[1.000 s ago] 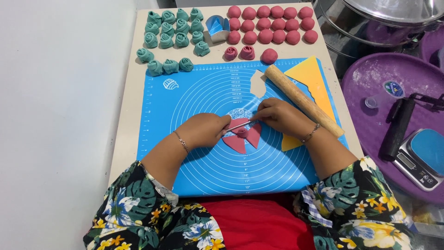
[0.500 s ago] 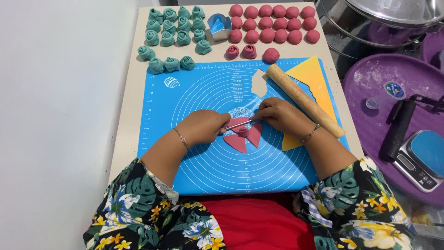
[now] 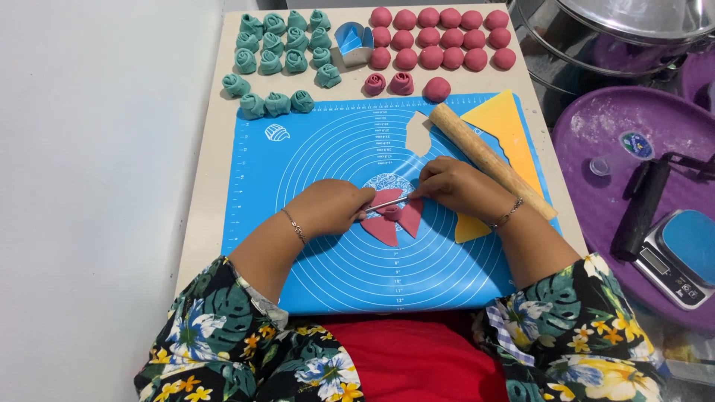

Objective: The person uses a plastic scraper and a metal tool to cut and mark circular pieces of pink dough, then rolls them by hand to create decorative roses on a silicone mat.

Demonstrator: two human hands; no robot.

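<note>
Beige bench (image 3: 208,193) against a white wall, covered by a blue mat (image 3: 328,253) printed with concentric rings. At the mat's middle, pink dough (image 3: 393,222): flat petal-shaped pieces fanned out, pinched together under a thin stick (image 3: 391,201). Left hand (image 3: 335,208) closed on one end of the stick, right hand (image 3: 454,186) closed on the other, both pressing it across the dough. Step in hand, by the look of it: marking or pinching the overlapped petals at their centre. Next move likely calls for lifting the stick clean without tearing the soft, matte dough.

Farther back, teal roses (image 3: 279,56) in rows, ridged and coiled; smooth pink balls (image 3: 447,37) beside them, two pink roses (image 3: 387,83) in front. Wooden rolling pin (image 3: 488,160) lying slantwise over a yellow scraper (image 3: 506,134). Off to the right, a purple tray (image 3: 633,149) dusted with flour, and a small scale (image 3: 681,257).
</note>
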